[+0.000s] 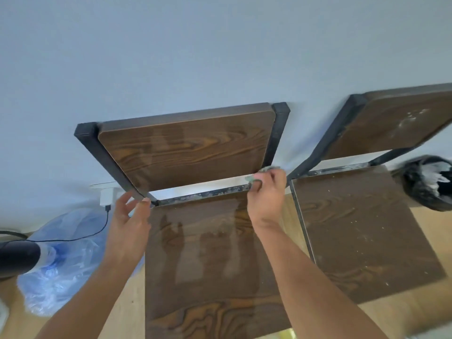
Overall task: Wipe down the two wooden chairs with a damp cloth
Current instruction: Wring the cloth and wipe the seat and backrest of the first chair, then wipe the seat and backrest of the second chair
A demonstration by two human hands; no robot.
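Two wooden chairs with black metal frames stand side by side against a pale wall. The left chair (210, 260) has wet streaks on its seat and backrest. The right chair (362, 231) is speckled with white dust and flecks. My right hand (266, 192) grips a small greenish cloth (256, 176) and presses it on the rear metal bar of the left chair, at its right end. My left hand (129, 216) has its fingers apart and touches the frame at the rear left corner of the same seat.
A blue water bottle wrapped in clear plastic (63, 260) lies on the floor at left. A white charger (107, 195) with a black cable hangs on the wall. A black bin bag with white waste (428, 182) sits at far right.
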